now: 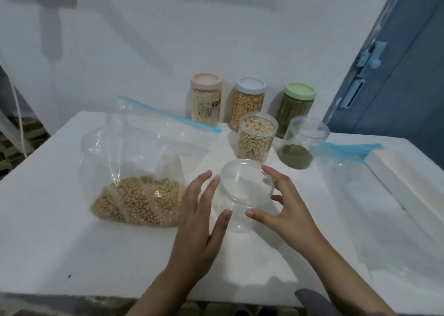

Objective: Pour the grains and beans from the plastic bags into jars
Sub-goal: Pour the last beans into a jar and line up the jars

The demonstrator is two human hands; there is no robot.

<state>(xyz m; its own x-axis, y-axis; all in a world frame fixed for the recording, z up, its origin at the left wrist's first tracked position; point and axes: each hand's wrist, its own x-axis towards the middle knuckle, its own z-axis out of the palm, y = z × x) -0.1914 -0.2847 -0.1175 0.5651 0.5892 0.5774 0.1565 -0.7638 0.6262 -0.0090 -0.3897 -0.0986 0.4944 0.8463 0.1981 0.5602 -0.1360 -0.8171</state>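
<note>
White tabletop against a pale wall is serving as the work surface. Near centre, an empty clear jar is standing upright with no lid. The left hand is resting against its left side, fingers straight and slightly spread; thumb tip is touching the near wall. The right hand is cupping the right side, fingers apart and lightly curved round the rim and wall (contact looks light; a firm grip cannot be confirmed).

Just left of the jar, a zip bag of tan beans is lying on the table, beans settling in its near end, blue zip strip at the far edge. Just beyond the jar, an open jar of pale grains is standing nearly full. To its right, another open jar is holding a shallow green layer. At the far edge three lidded jars are lining up: pink-lidded jar, blue-lidded jar, green-lidded jar. On the right, an emptied zip bag is lying flat beside a white box. A blue door is showing far right.
</note>
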